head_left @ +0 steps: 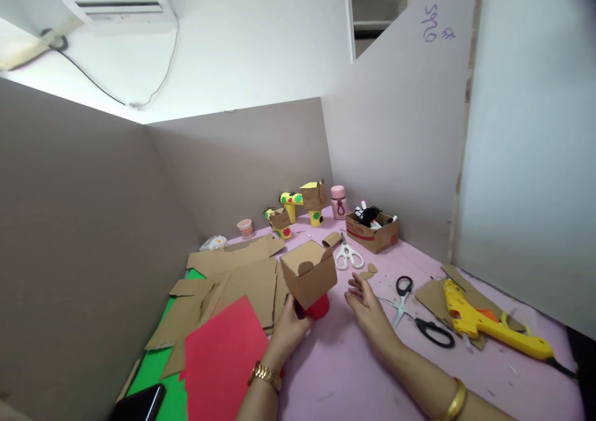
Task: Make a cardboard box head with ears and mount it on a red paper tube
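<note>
My left hand (pixel 289 329), with a gold watch at the wrist, is closed at the lower left of a small cardboard box (pixel 310 281). The box is tilted, with a rounded flap on its near side and a raised tab at its right corner. Below it shows a rounded red piece (pixel 319 308); whether the two are joined is hidden. To the right of the box, my right hand (pixel 365 300) is open, fingers slightly curled and apart, holding nothing. Beside that hand lie black-handled scissors (pixel 424 323) with blades apart, and small cardboard cutouts (pixel 370 271).
Red sheets (pixel 226 359) and cardboard pieces (pixel 249 284) cover the left side. White scissors (pixel 348 256) lie beyond the box. A yellow glue gun (pixel 493 331) rests at right. Behind stand yellow decorated figures (pixel 291 200), a pink bottle (pixel 339 203) and a marker box (pixel 372 238).
</note>
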Available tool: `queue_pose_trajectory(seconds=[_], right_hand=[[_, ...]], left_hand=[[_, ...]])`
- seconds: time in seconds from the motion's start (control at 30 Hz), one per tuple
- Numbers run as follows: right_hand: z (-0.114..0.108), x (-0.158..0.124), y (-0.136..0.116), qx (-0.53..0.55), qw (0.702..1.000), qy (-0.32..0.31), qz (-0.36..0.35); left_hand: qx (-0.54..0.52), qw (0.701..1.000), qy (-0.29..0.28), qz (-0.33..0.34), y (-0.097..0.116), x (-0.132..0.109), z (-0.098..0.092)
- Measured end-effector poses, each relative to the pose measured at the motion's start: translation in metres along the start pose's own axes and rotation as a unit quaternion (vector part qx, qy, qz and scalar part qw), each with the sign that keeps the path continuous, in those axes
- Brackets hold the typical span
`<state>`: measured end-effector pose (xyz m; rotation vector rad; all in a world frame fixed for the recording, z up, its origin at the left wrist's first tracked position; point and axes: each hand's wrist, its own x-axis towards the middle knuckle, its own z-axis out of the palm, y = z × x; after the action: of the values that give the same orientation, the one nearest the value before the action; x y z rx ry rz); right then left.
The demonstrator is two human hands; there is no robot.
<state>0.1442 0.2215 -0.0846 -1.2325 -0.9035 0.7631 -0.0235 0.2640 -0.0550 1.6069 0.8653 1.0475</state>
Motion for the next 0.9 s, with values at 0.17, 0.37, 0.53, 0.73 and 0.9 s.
queue_pose_trajectory(seconds=[0.17, 0.37, 0.53, 0.73, 0.9], right_hand=[[0.0, 0.001, -0.004, 0.014, 1.0, 0.01, 0.013], [-0.001, -0.002, -0.009, 0.029, 0.999, 0.008, 0.01], [0.0, -0.001, -0.009, 0.041, 0.999, 0.013, 0.006], [0.002, -0.001, -0.011, 0.041, 0.999, 0.012, 0.001], [0.004, -0.003, -0.014, 0.035, 0.999, 0.019, -0.003]], left_hand=[[-0.003, 1.0, -0.003, -0.003, -0.002, 0.001, -0.002], [-0.007, 1.0, -0.016, -0.011, -0.004, 0.003, -0.006], [-0.003, 0.999, -0.043, -0.011, -0.003, 0.003, -0.01], [0.008, 0.999, -0.048, -0.002, -0.01, 0.005, -0.013], [0.023, 0.999, -0.031, 0.001, -0.015, 0.005, -0.011]])
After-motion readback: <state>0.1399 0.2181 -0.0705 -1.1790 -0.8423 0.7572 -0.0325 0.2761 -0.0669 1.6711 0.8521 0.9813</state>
